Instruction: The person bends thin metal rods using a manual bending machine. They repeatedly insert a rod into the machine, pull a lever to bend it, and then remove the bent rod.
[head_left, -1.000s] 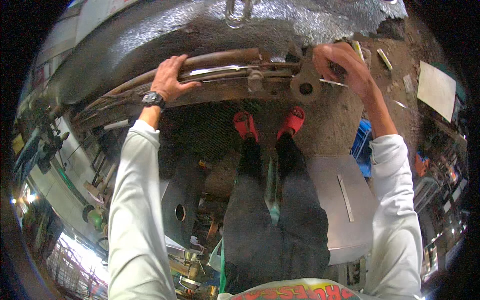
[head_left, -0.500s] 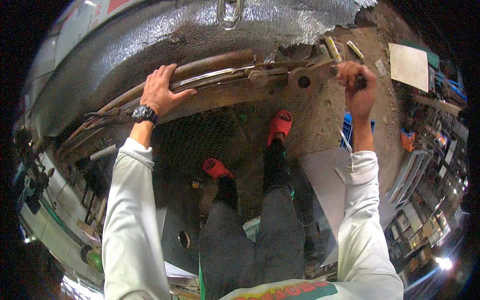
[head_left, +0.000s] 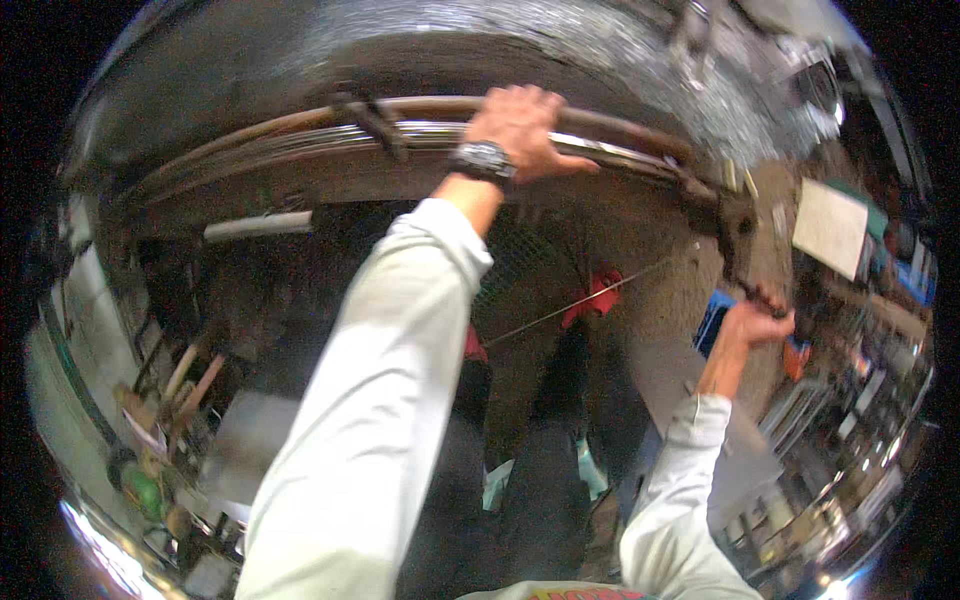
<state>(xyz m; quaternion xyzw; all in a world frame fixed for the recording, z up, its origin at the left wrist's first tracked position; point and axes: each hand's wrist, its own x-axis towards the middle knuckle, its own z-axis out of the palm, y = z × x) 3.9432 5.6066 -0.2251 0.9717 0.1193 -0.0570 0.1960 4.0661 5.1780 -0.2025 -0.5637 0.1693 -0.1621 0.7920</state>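
Observation:
My left hand [head_left: 515,130] lies over a long brown bar [head_left: 625,128] and the shiny metal rollers [head_left: 430,133] beside it. Its thumb is stretched out to the right, and the other fingers point away from me over the bar. A dark watch sits on that wrist. Down at the right, my right hand [head_left: 752,322] is closed round the end of a dark crank handle [head_left: 731,262], which hangs toward me from the right end of the rollers. A silvery crinkled sheet [head_left: 480,45] spreads out beyond the bar.
A dark clamp-like part [head_left: 370,118] crosses the rollers left of my hand. The floor on the right holds a pale square board [head_left: 830,228] and a blue crate [head_left: 712,320]. My red sandals [head_left: 592,298] are below the rollers. Tools with wooden handles [head_left: 180,370] stand at the left.
The crank handle has swung toward me with my right hand on it. My whole view has shifted left, and my left hand now appears farther right in it, still on the bar.

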